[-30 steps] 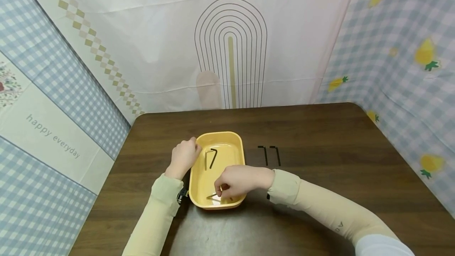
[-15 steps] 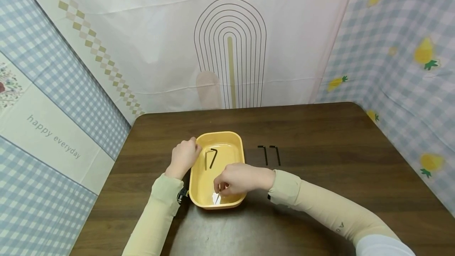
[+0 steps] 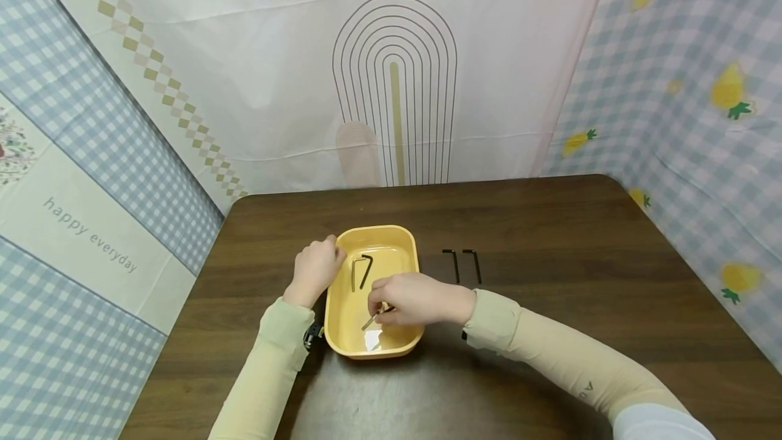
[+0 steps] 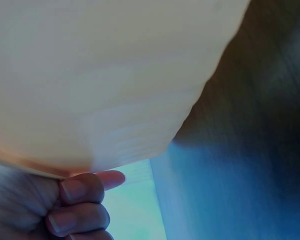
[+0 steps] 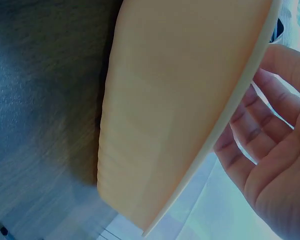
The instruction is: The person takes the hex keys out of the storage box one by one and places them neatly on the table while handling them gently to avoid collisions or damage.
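Observation:
A yellow rectangular tray (image 3: 391, 257) stands on the table. At its left rim my left hand (image 3: 316, 269) grips it; in the left wrist view curled fingers (image 4: 82, 200) meet the rim. My right hand (image 3: 415, 299) is over the tray's near half, pinching a brass-coloured hex key (image 3: 368, 322) that slants down to the left. A dark bit also shows between its fingertips. The tray wall (image 5: 165, 100) hides the held key in the right wrist view. Toward the tray's far end lie a brass hex key (image 3: 353, 276) and a black hex key (image 3: 366, 271).
Two black hex keys (image 3: 454, 265) (image 3: 474, 265) lie side by side on the dark wooden table (image 3: 550, 243), right of the tray. A patterned cloth (image 3: 275, 87) hangs behind the table and along both sides.
My right hand has picked up the brass hex key from the tray's near end and moved slightly away from me with it. The left hand has stayed at the rim.

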A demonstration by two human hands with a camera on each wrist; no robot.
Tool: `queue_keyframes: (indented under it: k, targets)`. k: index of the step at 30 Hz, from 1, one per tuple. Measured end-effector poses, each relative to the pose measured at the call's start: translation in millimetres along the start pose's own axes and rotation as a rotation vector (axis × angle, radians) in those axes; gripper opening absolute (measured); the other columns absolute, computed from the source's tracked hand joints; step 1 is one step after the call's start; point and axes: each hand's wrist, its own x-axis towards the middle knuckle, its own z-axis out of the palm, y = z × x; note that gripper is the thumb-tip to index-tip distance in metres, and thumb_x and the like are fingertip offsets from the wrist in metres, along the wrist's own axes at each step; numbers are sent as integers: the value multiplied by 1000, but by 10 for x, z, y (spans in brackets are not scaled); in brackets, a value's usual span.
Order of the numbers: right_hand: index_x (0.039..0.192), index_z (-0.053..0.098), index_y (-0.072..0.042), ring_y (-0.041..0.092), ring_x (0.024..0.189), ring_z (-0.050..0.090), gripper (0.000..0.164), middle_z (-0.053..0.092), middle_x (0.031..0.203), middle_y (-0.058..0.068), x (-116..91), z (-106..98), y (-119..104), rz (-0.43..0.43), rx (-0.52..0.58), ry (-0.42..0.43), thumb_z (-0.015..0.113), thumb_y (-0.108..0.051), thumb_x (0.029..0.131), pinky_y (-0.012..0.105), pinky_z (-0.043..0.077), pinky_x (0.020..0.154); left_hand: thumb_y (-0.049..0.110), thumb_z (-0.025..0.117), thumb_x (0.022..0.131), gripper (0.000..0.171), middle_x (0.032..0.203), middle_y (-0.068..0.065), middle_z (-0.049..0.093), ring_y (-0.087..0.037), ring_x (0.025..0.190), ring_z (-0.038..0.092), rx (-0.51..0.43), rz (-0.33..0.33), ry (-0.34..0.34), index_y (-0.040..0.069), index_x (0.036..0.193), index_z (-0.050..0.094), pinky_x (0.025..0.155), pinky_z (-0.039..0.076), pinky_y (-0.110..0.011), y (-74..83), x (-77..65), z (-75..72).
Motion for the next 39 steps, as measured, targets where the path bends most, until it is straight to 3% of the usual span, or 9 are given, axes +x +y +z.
queue_keyframes:
  k: [8, 19, 29, 39]
  targets:
    - [93, 70, -20, 8, 84, 64, 3, 67, 90, -11, -4, -44, 69, 84, 35, 45, 68, -21, 95, 22, 49, 74, 17, 54, 97, 19, 59, -7, 49, -23, 48, 49, -5, -2, -3, 0, 94, 62, 46, 41, -38, 7, -4, -12]
    - [90, 68, -18, 6, 72, 57, 5, 65, 85, -11, 23, -30, 167, 151, 54, 106, 68, -13, 90, 21, 45, 64, 17, 53, 98, 19, 58, -7, 48, -23, 48, 48, -3, 4, 0, 1, 92, 61, 46, 41, -38, -5, 3, -3]
    - [91, 65, -21, 2, 68, 54, 13, 62, 81, -13, 11, 5, 239, 154, 78, 137, 68, -9, 86, 20, 45, 61, 16, 52, 97, 18, 57, -7, 48, -24, 48, 49, -3, 1, -1, 2, 92, 61, 46, 40, -39, -8, 0, 12]
    - [89, 65, -21, 1, 66, 52, 9, 61, 80, -14, -43, -17, 257, 159, 79, 131, 67, -12, 88, 21, 44, 61, 17, 49, 98, 19, 58, -7, 48, -24, 48, 48, -11, 7, -9, 3, 91, 59, 46, 39, -37, -20, -9, 10]
